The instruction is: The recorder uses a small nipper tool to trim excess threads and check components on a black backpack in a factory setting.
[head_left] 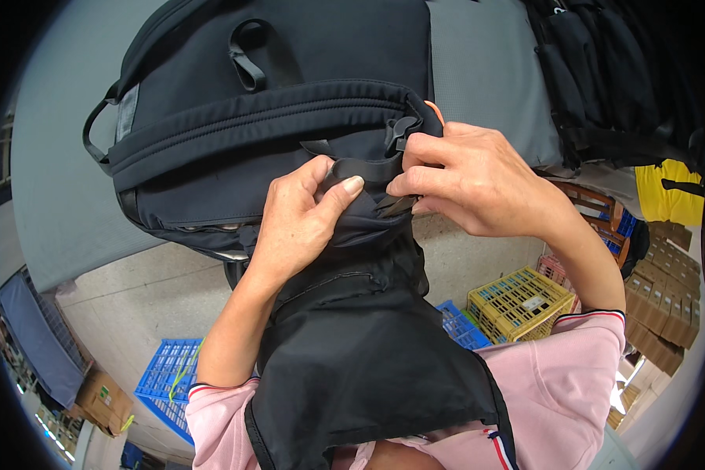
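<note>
A dark backpack [211, 125] lies on the grey table, its padded shoulder strap [266, 125] running across it. My left hand [294, 211] is closed at the strap's lower side, its thumb and fingers pinching a black webbing strap [368, 168]. That webbing stretches over to my right hand [470, 180], whose bent fingers close on its other end beside a black plastic buckle [399, 133]. A small pointed, metal-looking piece [397, 205] shows under the right fingertips; its kind is unclear. An orange curved edge [435, 113] peeks out behind the right hand, mostly hidden.
The grey table [63, 172] extends left and right of the backpack. More black bags [603, 78] are heaped at the far right. Below stand a yellow crate [517, 301], blue crates [168, 372] and stacked cartons [666, 290]. A black apron [360, 376] covers my front.
</note>
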`<state>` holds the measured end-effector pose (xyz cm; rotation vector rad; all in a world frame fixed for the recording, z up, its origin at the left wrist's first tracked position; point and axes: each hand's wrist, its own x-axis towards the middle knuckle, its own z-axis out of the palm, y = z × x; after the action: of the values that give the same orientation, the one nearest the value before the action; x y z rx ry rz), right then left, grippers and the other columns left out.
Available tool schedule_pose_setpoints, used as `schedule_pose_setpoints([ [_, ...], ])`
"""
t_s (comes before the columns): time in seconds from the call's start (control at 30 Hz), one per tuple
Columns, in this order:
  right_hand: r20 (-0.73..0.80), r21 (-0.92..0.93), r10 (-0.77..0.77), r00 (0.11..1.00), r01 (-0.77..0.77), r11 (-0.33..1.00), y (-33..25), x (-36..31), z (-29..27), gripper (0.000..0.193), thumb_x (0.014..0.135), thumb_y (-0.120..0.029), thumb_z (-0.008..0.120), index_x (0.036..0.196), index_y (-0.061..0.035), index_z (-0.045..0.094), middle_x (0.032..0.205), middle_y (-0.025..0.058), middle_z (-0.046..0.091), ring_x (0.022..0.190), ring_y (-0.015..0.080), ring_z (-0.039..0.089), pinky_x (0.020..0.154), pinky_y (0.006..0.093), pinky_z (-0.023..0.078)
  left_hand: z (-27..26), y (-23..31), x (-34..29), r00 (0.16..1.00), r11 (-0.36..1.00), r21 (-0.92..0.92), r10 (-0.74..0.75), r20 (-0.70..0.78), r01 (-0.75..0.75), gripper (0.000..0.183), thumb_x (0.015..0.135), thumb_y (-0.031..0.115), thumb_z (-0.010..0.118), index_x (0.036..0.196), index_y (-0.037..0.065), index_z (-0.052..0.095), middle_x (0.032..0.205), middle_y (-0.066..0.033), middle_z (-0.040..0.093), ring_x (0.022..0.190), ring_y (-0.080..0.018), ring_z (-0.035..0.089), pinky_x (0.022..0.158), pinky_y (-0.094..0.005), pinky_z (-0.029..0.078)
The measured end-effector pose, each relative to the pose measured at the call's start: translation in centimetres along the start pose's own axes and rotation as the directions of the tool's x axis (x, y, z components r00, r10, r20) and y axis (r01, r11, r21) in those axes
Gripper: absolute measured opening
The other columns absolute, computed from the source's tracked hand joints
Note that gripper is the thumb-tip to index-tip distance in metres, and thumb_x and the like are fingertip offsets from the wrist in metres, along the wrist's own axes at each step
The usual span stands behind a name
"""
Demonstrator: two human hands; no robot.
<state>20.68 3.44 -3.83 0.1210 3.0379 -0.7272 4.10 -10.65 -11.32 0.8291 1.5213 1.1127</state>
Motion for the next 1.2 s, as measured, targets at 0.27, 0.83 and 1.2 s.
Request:
schedule_pose_setpoints([
  [0.27,0.071,0.840,0.375,0.924,-0.258,0.477,-0.1,-1.2,2.7,0.024,0.076,-0.005,0.071,0.098,-0.0066,0.060,0.088,-0.0013,0.055,0.077,0.0118,0.057,0.066,0.0267,0.046,-0.1,-0.4,0.2,1.000,1.000,-0.014,0.027,0.006,-0.027,0.024,0.086,0.019,0.064,0.080,-0.003,0.056,0.061,-0.0001,0.049,0.059,-0.0050,0.041,0.053,-0.0245,0.037],
  [0.83,0.144,0.069,0.049,0.988,-0.060,0.996,-2.0,1.6,1.7,0.011,0.081,-0.006,0.054,0.091,-0.0022,0.057,0.084,0.0110,0.050,0.065,0.0294,0.059,0.054,0.0394,0.048,0.1,-0.7,0.1,0.999,0.998,0.037,0.053,0.009,-0.054,0.025,0.086,0.019,0.064,0.078,-0.003,0.054,0.061,-0.0051,0.053,0.059,-0.0072,0.044,0.054,-0.0277,0.040],
  [1.2,-0.029,0.468,0.341,0.939,-0.289,0.835,-1.4,-3.4,1.7,0.022,0.073,-0.001,0.061,0.093,-0.0023,0.050,0.089,0.0117,0.049,0.070,0.0323,0.054,0.062,0.0396,0.044,-0.1,-0.4,0.1,0.999,0.995,0.090,0.048,-0.012,-0.047,0.025,0.086,0.019,0.063,0.077,-0.002,0.053,0.058,-0.0033,0.048,0.057,-0.0077,0.039,0.052,-0.0272,0.037],
])
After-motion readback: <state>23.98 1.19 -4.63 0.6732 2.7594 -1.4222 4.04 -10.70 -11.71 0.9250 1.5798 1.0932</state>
